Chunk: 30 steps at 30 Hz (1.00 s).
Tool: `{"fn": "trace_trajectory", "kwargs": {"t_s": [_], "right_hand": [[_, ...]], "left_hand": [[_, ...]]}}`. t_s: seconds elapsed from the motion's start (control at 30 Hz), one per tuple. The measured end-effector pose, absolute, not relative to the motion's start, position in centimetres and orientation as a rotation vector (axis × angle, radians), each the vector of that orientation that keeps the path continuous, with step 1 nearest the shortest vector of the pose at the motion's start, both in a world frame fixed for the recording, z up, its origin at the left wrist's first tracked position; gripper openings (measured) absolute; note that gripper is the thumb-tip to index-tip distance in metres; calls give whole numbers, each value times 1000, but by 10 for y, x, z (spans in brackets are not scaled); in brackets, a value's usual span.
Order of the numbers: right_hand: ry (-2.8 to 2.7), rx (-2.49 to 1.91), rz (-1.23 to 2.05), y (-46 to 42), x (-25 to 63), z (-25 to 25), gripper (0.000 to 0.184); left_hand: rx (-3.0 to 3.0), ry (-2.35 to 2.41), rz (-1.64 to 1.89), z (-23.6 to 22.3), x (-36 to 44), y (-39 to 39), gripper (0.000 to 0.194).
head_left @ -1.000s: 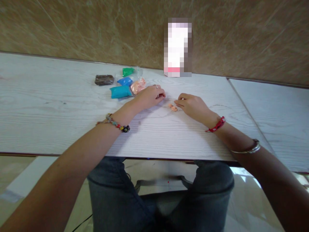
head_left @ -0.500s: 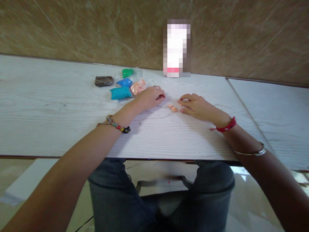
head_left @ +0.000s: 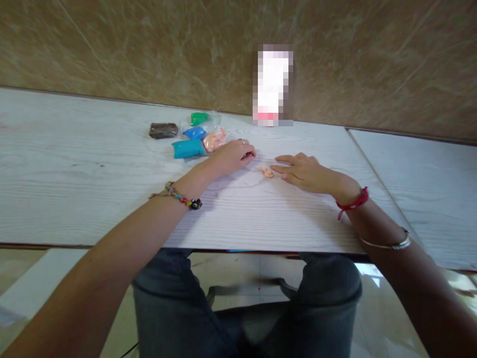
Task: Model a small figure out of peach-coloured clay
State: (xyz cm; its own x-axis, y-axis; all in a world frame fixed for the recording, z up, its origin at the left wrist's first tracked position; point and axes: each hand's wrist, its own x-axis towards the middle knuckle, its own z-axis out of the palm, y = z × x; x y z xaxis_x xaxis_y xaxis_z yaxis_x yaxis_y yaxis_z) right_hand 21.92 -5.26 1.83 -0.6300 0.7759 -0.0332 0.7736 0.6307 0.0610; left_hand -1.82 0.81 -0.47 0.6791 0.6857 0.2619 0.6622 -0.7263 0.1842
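Small peach pieces of what looks like modelling clay (head_left: 267, 172) lie on the white table between my hands. My right hand (head_left: 301, 170) is open, palm down, its fingers spread to the left. Its index fingertip reaches the right side of the peach clay; touching or just above, I cannot tell. My left hand (head_left: 236, 155) rests on the table left of the clay, fingers loosely curled in, and nothing shows in them. Right beside that wrist lies a clear bag of peach clay (head_left: 214, 140), with a teal clay pack (head_left: 188, 148) to its left.
A blue pack (head_left: 195, 133), a green pack (head_left: 199, 118) and a brown block in wrapping (head_left: 163, 131) sit at the back left. A blurred-out upright object (head_left: 274, 84) stands against the brown marbled wall. A seam (head_left: 376, 166) crosses the table at right.
My right hand's fingers have spread and the index finger has extended left to the peach clay. My left hand stays put. The whole view has shifted slightly.
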Motion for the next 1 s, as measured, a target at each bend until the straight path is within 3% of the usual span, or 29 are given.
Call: {"fn": "trace_trajectory", "kwargs": {"t_s": [0.17,0.37,0.53,1.0], "right_hand": [[2779,1405,-4,-47,228,17,46],[3069,1327,-50,-38,218,12,26],[3217,1555,-125,-30,203,2,11],[2889,1477,241,-44,203,9,37]], "left_hand": [[2789,1133,475,-5,-19,9,25],[2760,1158,458,-3,-19,7,26],[2762,1167,441,-4,-19,6,25],[2732,1245,463,-4,-21,6,24]]}}
